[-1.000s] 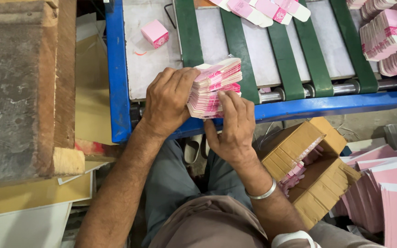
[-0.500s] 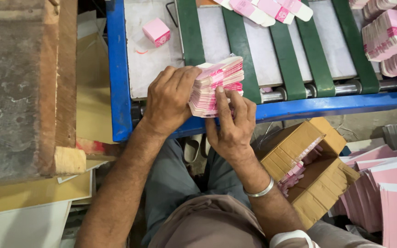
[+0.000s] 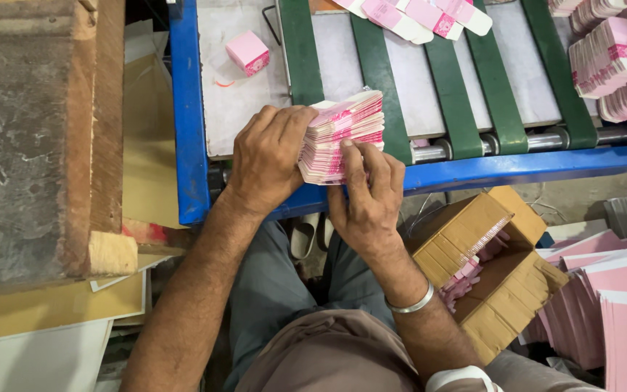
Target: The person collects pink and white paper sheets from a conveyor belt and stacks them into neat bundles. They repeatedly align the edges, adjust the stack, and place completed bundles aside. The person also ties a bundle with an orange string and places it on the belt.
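Head view: left hand (image 3: 266,156) and right hand (image 3: 364,199) clamp stack (image 3: 344,134) on belt; box (image 3: 491,272) part-filled.

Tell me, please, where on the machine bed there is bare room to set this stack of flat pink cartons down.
Bare room lies on the grey plate between the blue rail and the leftmost green belt, below the small pink box. The far right is crowded with bundled cartons; loose cartons fill the top.
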